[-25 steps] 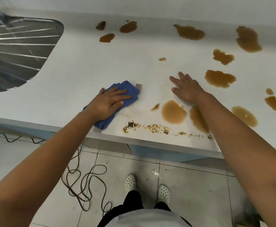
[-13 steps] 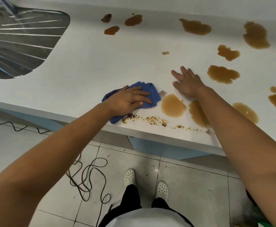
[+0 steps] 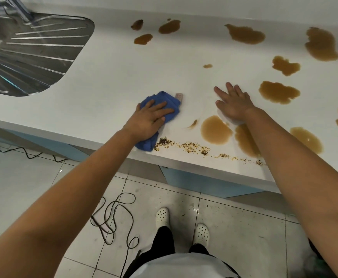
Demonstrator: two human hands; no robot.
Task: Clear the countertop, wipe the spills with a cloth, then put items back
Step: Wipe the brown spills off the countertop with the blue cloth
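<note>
Left hand (image 3: 150, 121), fingers flat, presses the blue cloth (image 3: 160, 103) at frame centre; right hand (image 3: 234, 105) rests open on the white tabletop (image 3: 114, 77); best to sweep firmly right through the brown spills (image 3: 216, 130).

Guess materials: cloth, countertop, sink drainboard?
Cloth: blue, soft and bunched under the left hand, looks like microfibre or terry. Countertop: smooth white, faint sheen, laminate or solid surface; can't tell which. Sink drainboard: ribbed, mirror-like grey, likely stainless steel.

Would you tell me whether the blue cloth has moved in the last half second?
Yes. The blue cloth slid left, away from the round brown puddle.
</note>
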